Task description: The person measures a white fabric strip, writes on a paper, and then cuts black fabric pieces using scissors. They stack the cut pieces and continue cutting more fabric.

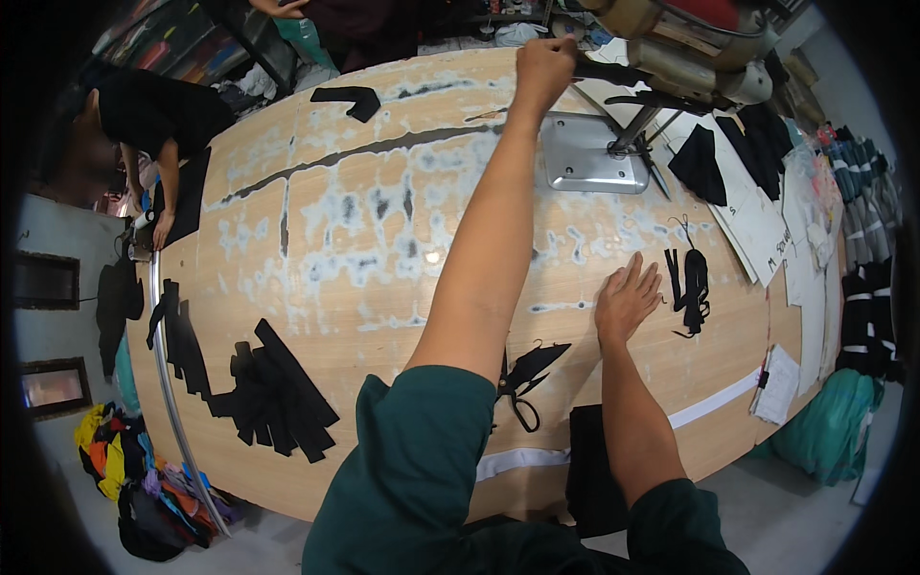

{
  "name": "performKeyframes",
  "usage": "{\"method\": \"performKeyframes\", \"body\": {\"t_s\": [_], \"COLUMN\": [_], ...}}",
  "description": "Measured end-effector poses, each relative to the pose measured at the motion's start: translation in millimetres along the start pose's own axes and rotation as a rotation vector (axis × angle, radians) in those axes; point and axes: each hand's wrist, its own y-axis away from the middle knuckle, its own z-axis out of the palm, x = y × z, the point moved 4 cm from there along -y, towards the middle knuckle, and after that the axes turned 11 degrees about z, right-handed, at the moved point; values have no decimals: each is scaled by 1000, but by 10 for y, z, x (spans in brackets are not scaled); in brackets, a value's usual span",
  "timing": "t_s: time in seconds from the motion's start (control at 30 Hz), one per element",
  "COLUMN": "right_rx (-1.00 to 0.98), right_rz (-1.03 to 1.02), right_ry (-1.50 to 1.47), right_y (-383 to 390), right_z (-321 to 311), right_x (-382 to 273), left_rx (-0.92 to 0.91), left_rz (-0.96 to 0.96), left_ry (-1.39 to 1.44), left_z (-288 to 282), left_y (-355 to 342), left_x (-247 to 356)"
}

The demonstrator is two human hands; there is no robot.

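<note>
My left hand reaches far across the table, closed around the dark handle of an upright cloth-cutting machine. The machine's flat metal base plate rests on the tabletop. Nearer to me, my right hand lies flat on the wood with its fingers stretched out, holding nothing. Just right of it is a small bundle of black cloth strips. Black-handled scissors lie by my left upper arm, beside a black scrap. A folded black cloth hangs over the near edge.
Cut black pieces lie at the left, with an angled one at the back. White paper patterns cover the right side. A metal rail runs along the left edge, where another person handles black cloth.
</note>
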Motion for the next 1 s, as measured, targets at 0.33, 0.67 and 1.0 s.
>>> {"method": "performKeyframes", "body": {"t_s": [0.33,0.67,1.0], "right_rx": [-26,-29,2], "right_rz": [11,5,-3], "right_ry": [-2,19,4], "right_y": [-7,-7,13], "right_z": [-31,-16,-34], "right_x": [-23,-74,-66], "left_rx": [173,55,-118], "left_rz": [44,69,135], "left_ry": [-18,-1216,-918], "left_z": [-249,-2771,-2617], "left_y": [555,775,2177], "left_x": [-669,-1979,-1162]}}
